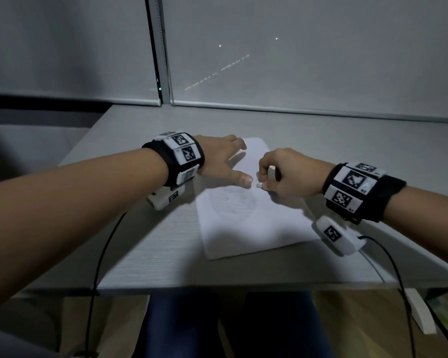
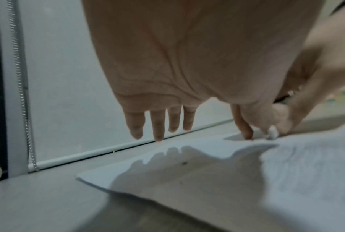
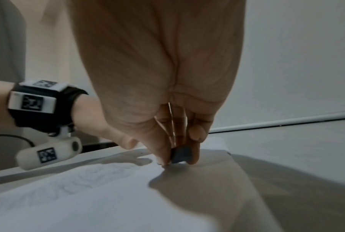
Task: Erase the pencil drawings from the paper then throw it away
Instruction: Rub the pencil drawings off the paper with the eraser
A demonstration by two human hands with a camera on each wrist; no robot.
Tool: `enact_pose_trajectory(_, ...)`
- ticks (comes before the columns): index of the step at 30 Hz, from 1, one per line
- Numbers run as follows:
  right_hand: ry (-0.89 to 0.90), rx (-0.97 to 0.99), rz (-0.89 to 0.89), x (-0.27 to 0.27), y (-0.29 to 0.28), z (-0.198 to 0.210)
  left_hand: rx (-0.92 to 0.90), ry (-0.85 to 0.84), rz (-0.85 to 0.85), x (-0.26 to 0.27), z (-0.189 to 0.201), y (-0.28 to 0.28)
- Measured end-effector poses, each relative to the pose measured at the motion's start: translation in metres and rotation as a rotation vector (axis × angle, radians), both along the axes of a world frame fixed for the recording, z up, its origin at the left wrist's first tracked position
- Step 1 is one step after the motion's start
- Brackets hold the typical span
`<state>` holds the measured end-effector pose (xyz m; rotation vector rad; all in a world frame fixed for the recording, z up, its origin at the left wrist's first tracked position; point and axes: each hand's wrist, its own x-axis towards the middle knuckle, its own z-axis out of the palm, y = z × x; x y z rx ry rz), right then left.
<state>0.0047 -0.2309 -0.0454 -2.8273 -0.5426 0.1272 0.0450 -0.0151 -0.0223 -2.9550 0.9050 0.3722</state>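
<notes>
- Both hands work at the centre of the head view: the left hand lies with fingers spread and straight, its thumb tip pressing the paper, while the right hand pinches a small eraser between thumb and fingers.
- From the right wrist view the eraser shows as a dark little block, its lower edge touching the sheet just beside the thumb tip.
- From the left wrist view the four long fingers hang straight above the paper's far edge; whether they touch it I cannot tell.
- The paper lies flat on the tabletop, long axis running from the frame's lower centre up toward its middle, turned slightly.
- Faint pencil drawings sit just below the eraser in the head view, toward the lower part of the frame, between the two hands.
- Judging by this, erasing is under way with marks left; the next strokes should travel down-frame from the eraser, and the right hand is the nearer one.
- No bin shows in any view.
</notes>
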Motion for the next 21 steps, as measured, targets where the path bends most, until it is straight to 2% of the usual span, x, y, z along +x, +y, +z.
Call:
enact_pose_trajectory(2, -0.010, -0.035, -0.034, 0.002, -0.008, 0.001, -0.008, 0.011, 0.019, -0.003, 0.009, 0.010)
enact_pose_trajectory(5, -0.004, -0.016, -0.068, 0.003, -0.019, 0.000, 0.087, 0.098, 0.043, -0.010, 0.015, 0.027)
enact_pose_trajectory(11, 0.024, -0.009, -0.133, 0.004, -0.018, 0.005, 0.097, 0.194, 0.093, -0.013, -0.002, 0.025)
enact_pose_trajectory(17, -0.047, 0.081, -0.101, 0.020, -0.006, 0.009, 0.084, 0.107, -0.001, 0.000, -0.002, 0.018)
enact_pose_trajectory(21, -0.090, 0.131, -0.126, 0.039, 0.005, 0.005, 0.098, 0.107, 0.015, 0.000, -0.008, 0.016)
